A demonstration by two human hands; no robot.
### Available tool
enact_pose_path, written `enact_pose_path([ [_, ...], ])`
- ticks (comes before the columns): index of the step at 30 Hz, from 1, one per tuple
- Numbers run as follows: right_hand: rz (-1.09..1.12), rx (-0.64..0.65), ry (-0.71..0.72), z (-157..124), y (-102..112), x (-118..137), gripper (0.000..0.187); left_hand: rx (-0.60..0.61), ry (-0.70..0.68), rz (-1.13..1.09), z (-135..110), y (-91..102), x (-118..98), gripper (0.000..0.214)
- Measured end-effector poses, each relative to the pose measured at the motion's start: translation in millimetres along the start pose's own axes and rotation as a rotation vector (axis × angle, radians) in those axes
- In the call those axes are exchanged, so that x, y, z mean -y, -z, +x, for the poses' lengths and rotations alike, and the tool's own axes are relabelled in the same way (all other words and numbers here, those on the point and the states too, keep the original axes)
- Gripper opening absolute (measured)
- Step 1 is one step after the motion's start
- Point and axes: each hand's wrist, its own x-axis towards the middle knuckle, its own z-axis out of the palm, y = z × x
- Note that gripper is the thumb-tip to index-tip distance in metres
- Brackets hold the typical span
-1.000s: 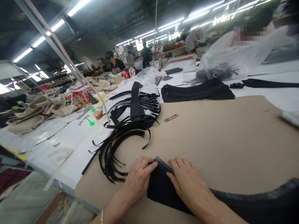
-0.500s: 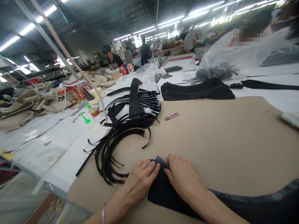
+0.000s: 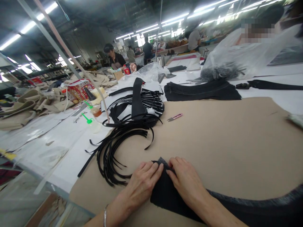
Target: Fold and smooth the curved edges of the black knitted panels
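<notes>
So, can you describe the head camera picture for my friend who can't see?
The left hand and right hand press black fabric flat on a tan cardboard sheet. A curved bundle of black strips lies beside them; pink-handled snips lie ahead.

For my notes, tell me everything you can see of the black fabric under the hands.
The black fabric looks like a matte, slightly fuzzy textile. It lies flat on the tan card, narrowing to a corner between the hands and seeming to curve away rightward along the view's bottom. The left hand and right hand press on it.
</notes>
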Motion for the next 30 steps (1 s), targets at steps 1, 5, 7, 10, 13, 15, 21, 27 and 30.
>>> enact_pose_path([
  [1, 0.009, -0.010, 0.012, -1, -1, 0, 0.008, 0.009, 0.000, 0.001, 0, 0.3, 0, 0.041],
  [5, 0.047, -0.036, 0.035, -5, -5, -1, 0.013, 0.047, 0.003, 0.003, 0, -0.3, 0, 0.040],
  [7, 0.062, -0.045, 0.045, -8, -7, -1, 0.016, 0.063, 0.002, 0.019, -1, -1.3, 0, 0.041],
  [10, 0.061, -0.067, 0.069, -12, -11, 0, 0.023, 0.074, 0.013, 0.042, -3, -1.4, -1, 0.042],
  [13, 0.024, -0.120, 0.117, -16, -17, -2, 0.029, 0.080, 0.041, 0.039, -2, 0.3, -2, 0.042],
  [15, -0.011, -0.177, 0.163, -19, -23, -4, 0.029, 0.083, 0.062, 0.030, -2, 1.5, -3, 0.042],
  [21, -0.069, -0.388, 0.339, -23, -38, -14, 0.033, 0.105, 0.119, -0.028, 0, 2.1, -4, 0.041],
  [27, -0.132, -0.447, 0.373, -26, -40, -13, 0.037, 0.106, 0.150, -0.043, 0, 1.7, -5, 0.042],
  [30, -0.128, -0.440, 0.336, -26, -36, -11, 0.038, 0.110, 0.150, -0.048, -2, 1.9, -6, 0.043],
])
